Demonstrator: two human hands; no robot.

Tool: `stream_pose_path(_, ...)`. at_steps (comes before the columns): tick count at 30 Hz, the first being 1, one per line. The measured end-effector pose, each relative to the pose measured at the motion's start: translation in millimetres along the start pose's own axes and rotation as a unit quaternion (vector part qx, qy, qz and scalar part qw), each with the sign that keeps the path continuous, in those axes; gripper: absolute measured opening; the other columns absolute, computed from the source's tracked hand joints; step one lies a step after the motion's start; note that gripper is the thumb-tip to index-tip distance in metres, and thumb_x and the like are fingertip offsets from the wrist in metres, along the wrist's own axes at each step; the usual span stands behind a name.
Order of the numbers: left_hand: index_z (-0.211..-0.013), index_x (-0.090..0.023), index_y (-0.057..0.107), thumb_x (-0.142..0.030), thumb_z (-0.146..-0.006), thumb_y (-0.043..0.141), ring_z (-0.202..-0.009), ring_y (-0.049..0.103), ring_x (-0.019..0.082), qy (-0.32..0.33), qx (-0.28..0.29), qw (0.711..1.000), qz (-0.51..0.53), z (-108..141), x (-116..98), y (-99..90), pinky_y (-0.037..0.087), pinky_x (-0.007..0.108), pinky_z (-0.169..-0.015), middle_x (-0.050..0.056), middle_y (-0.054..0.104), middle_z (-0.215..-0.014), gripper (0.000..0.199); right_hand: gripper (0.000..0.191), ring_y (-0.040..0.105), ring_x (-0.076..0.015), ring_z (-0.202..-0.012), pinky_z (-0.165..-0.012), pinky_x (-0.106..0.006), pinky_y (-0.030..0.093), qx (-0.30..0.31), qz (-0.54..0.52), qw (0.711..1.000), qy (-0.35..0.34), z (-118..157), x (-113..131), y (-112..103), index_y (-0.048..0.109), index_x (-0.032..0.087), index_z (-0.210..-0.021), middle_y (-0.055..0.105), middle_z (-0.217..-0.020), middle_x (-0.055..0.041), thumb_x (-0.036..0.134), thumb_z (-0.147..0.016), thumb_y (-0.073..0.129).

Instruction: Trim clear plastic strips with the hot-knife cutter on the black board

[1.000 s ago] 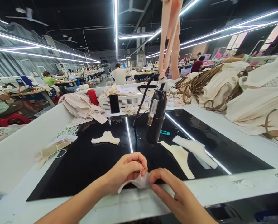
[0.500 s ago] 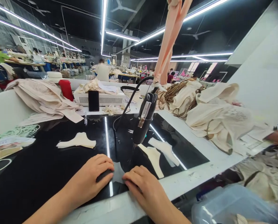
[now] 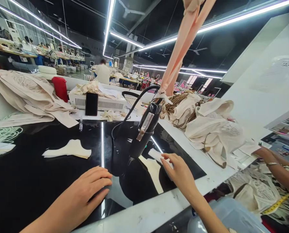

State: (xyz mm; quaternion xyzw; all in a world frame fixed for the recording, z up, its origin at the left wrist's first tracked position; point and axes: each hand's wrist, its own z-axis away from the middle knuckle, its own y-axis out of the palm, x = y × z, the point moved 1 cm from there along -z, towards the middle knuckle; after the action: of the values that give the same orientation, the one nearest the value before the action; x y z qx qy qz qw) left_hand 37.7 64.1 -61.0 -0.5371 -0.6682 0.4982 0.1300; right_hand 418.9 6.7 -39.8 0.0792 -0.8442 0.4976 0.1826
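On the glossy black tabletop (image 3: pixel 69 181), my left hand (image 3: pixel 88 189) rests with its fingers slightly apart beside a translucent grey piece (image 3: pixel 119 192), touching its left edge. My right hand (image 3: pixel 177 173) reaches over a white fabric piece (image 3: pixel 155 154) at the right, its fingertips at that piece; whether they grip it is hidden. A cream cut piece (image 3: pixel 154 171) lies between the hands, and another cream stack (image 3: pixel 69 149) sits at the left. The black handheld tool (image 3: pixel 145 127) hangs tip down above the table from pink fabric strips (image 3: pixel 177 55).
A phone (image 3: pixel 91 104) leans on a white vented box (image 3: pixel 110 103). Fabric heaps lie at the left (image 3: pixel 30 94) and right (image 3: pixel 214 123). A red object (image 3: pixel 60 89) stands behind. Another person's arms (image 3: pixel 280 168) show at the far right, above a clear bin (image 3: pixel 227 213).
My right hand has left the grey piece and moved right and up to the white piece. My left hand has stayed near the grey piece. The view has shifted right.
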Motion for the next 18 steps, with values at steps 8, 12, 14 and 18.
stream_pose_path(8, -0.119, -0.032, 0.078, -0.031, -0.104, 0.063, -0.123, 0.073, 0.022, 0.009, -0.022, 1.000, 0.003, -2.1, 0.1, 0.7, 0.055, 0.034, -0.116, 0.000, 0.079, -0.124, 0.022, 0.033, 0.068, -0.0229, -0.098, -0.093, -0.044, 0.056, -0.015, 0.036, 0.999, 0.023, -21.4, 0.6, 27.3, 0.072, 0.018, -0.110, 0.071, -0.103, -0.0061, 0.050, -0.102, 0.067)
stream_pose_path(12, -0.118, -0.032, 0.078, -0.030, -0.104, 0.062, -0.126, 0.071, 0.021, -0.002, -0.019, 1.000, 0.012, 0.5, 2.4, 5.9, 0.053, 0.033, -0.118, -0.001, 0.078, -0.125, 0.021, 0.026, 0.068, -0.0215, -0.100, -0.095, -0.043, 0.057, -0.021, -0.010, 0.999, 0.035, -29.1, 3.3, 30.4, 0.071, 0.018, -0.099, 0.072, -0.105, -0.0055, 0.043, -0.104, 0.068)
stream_pose_path(14, -0.117, -0.032, 0.078, -0.030, -0.105, 0.061, -0.126, 0.071, 0.020, 0.000, -0.023, 1.000, 0.014, 0.7, 2.2, 6.4, 0.054, 0.032, -0.117, -0.002, 0.078, -0.125, 0.021, 0.024, 0.069, -0.0216, -0.101, -0.094, -0.043, 0.058, -0.034, -0.057, 0.996, 0.054, -30.2, 1.2, 27.4, 0.071, 0.017, -0.101, 0.072, -0.107, -0.0055, 0.041, -0.104, 0.068)
stream_pose_path(18, -0.116, -0.031, 0.078, -0.029, -0.105, 0.061, -0.125, 0.072, 0.020, 0.012, -0.031, 0.999, 0.016, -0.3, 1.1, 5.4, 0.056, 0.030, -0.114, -0.001, 0.079, -0.123, 0.021, 0.028, 0.071, -0.0185, -0.088, -0.081, -0.037, 0.062, -0.078, -0.189, 0.970, 0.134, -29.3, -13.8, 16.3, 0.070, 0.015, -0.112, 0.072, -0.104, -0.0048, 0.043, -0.106, 0.065)
